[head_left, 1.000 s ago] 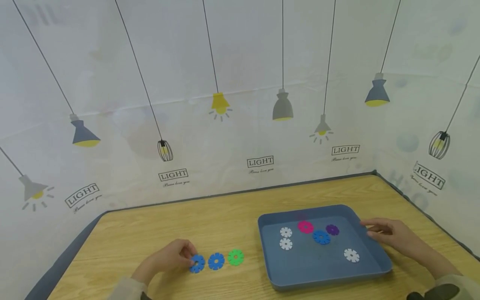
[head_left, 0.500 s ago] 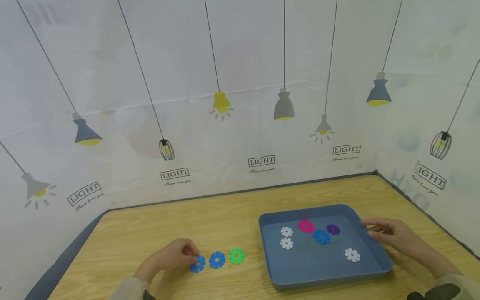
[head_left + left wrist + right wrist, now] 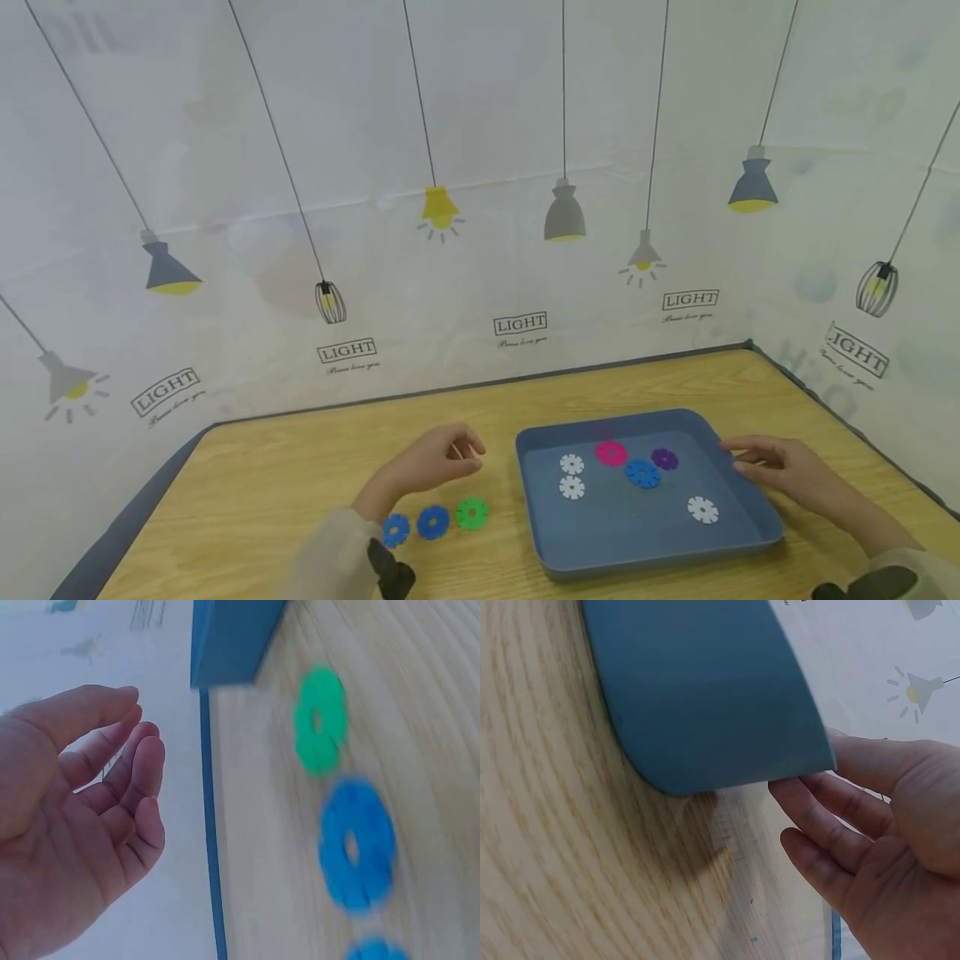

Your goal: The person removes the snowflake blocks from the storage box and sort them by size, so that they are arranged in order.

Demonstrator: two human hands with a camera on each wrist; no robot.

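Observation:
My left hand (image 3: pixel 431 458), fingers loosely bent and holding nothing, hovers over the wood table beyond a short row of notched plastic building discs. The row has a green disc (image 3: pixel 472 502) at the right, a blue disc (image 3: pixel 424 525) in the middle and another blue disc (image 3: pixel 403 528) at the left, partly behind the sleeve. To the right stands a blue-grey tray (image 3: pixel 622 533). At its right rim, my right hand (image 3: pixel 791 475) holds the tray's edge, the thumb over the rim and fingertips against the outer wall (image 3: pixel 712 712) in the right wrist view.
Inside the tray lie several more discs: two white discs (image 3: pixel 572 479) at the left, a pink disc (image 3: pixel 602 455), a blue disc (image 3: pixel 633 478), a purple disc (image 3: pixel 657 460) and a white disc (image 3: pixel 703 500) at the right. A lamp-patterned wall covering (image 3: pixel 450 292) borders the table (image 3: pixel 300 442).
My left hand has let go of the leftmost blue disc and moved up and right, toward the tray. The disc stays in the row. The right hand stays at the tray's rim.

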